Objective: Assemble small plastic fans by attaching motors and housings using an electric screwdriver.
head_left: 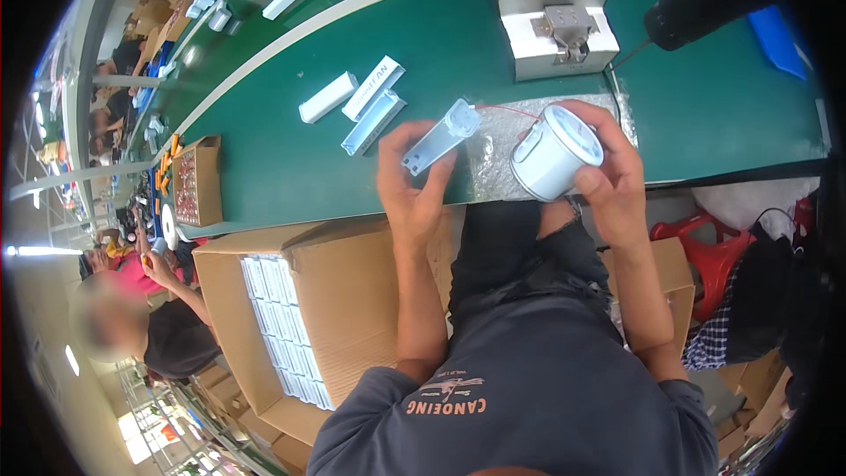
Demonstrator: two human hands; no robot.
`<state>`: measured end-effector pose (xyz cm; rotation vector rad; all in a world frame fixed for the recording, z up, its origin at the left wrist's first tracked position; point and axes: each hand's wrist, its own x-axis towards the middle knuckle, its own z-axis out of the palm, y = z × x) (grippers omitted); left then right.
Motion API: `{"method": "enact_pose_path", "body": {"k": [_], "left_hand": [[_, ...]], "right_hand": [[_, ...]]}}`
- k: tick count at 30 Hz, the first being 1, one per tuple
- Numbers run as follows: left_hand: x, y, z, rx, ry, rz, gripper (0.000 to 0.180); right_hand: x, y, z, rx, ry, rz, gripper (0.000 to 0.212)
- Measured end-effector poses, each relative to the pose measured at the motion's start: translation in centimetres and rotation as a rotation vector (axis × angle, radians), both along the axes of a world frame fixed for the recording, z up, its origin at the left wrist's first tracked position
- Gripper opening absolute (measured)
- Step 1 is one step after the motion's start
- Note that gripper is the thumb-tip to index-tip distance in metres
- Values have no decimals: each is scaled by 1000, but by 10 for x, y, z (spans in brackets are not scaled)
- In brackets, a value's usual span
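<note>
Between the thumb and fingers of my left hand (412, 178) is a light-blue plastic handle shell (441, 137), its hollow side facing up. My right hand (614, 167) grips a round light-blue plastic housing (557, 155), cup-shaped and tilted. A thin red wire (509, 110) runs between the two parts. Both are held over a sheet of bubble wrap (493, 163) at the table's near edge. Left of my left hand lie a hollow light-blue shell (374, 122) and two whitish handle covers (329, 98), one of them with printing.
A white metal machine (564, 18) stands on the green table (441, 44), beside a black tool (683, 18) hanging at right. At left sits a small carton of parts (197, 181). A large carton (344, 300) with stacked pale pieces is below. Another person (181, 339) sits at left.
</note>
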<state>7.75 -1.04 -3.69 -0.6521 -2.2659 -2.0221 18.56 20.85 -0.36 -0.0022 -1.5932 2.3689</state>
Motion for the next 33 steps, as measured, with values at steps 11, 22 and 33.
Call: {"method": "enact_pose_path", "body": {"k": [11, 22, 33], "left_hand": [[2, 5, 0, -13, 15, -33, 34], [-8, 8, 7, -123, 186, -145, 33], [-25, 22, 39, -157, 183, -218, 38]], "right_hand": [[9, 10, 0, 42, -69, 94, 54], [9, 17, -6, 229, -65, 53, 59], [-3, 5, -20, 628, -1, -108, 67]]}}
